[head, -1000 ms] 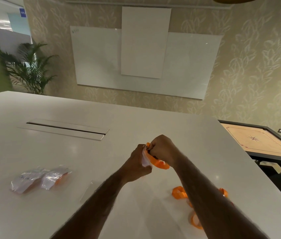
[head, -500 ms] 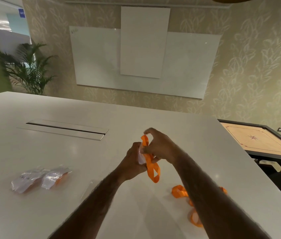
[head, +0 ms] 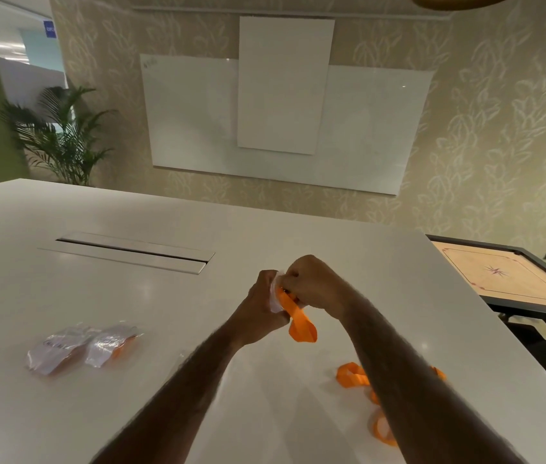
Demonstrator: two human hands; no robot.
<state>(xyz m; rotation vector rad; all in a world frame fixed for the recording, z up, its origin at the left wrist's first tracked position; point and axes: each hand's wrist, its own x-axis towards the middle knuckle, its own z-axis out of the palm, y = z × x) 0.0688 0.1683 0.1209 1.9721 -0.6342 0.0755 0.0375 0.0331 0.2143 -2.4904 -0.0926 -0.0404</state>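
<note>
The right hand (head: 313, 283) has closed down since half a second ago: the raised fingers are now curled, pinching the orange strap (head: 302, 328) where it meets the clear pouch (head: 275, 298). The left hand (head: 263, 309) is wrapped round that pouch, fingers curled tight.

Writing first: there's dark lettering on the leftmost of two clear packets (head: 80, 348), too blurred to read, and a blue sign (head: 50, 28) far beyond the cable hatch (head: 131, 252), too small to make out.

The strap is flat, bright orange webbing. Its loop hangs out below the hands, above the worktop (head: 64, 413), to the near right of the hatch.

The packets lie to the near left of the hatch, well apart from the hands. More loose orange straps (head: 352, 375) lie nearer still and to the right, partly hidden by the right forearm. A carrom board (head: 506, 279) stands far right of the hatch, off the worktop.
</note>
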